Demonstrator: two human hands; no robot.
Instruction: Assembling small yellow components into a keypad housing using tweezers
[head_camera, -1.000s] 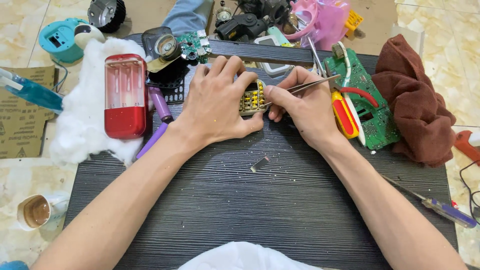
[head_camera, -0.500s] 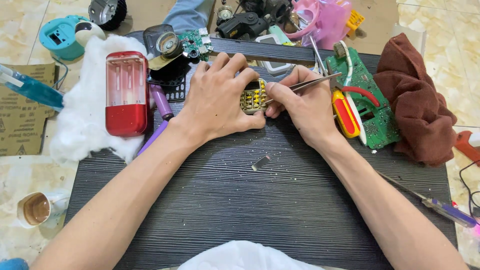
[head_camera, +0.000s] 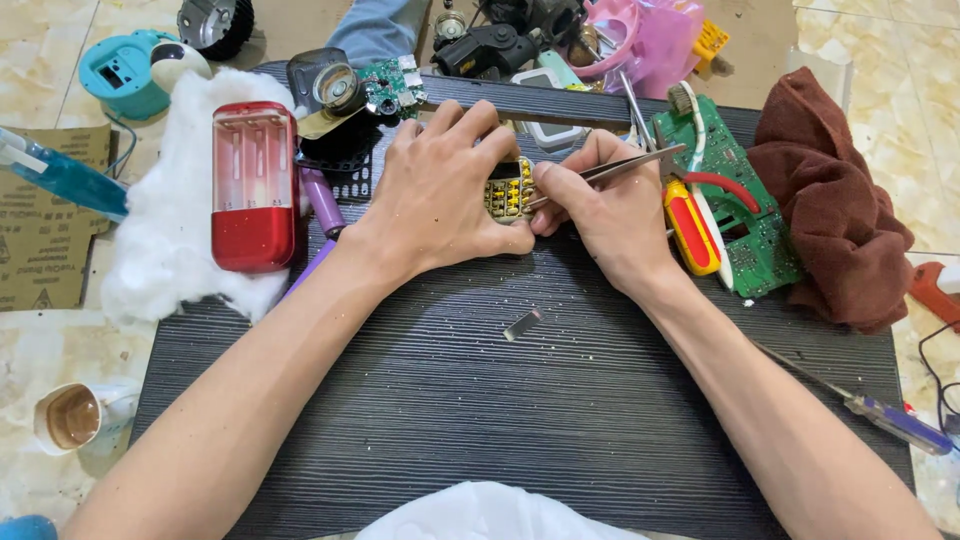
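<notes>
left hand (head_camera: 440, 195) clamps small yellow-dotted board (head_camera: 508, 190) on dark mat (head_camera: 520, 400) | right hand (head_camera: 605, 205) pinches tweezers (head_camera: 625, 165), tips at board's right edge | red-yellow screwdriver (head_camera: 692, 228) and green circuit board (head_camera: 745, 215) just right | red case (head_camera: 254, 185) on white wadding (head_camera: 165, 235) left

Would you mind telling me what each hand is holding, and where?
The left hand grips a small yellow-studded board by its edges; the right hand pinches metal tweezers along their middle.
</notes>
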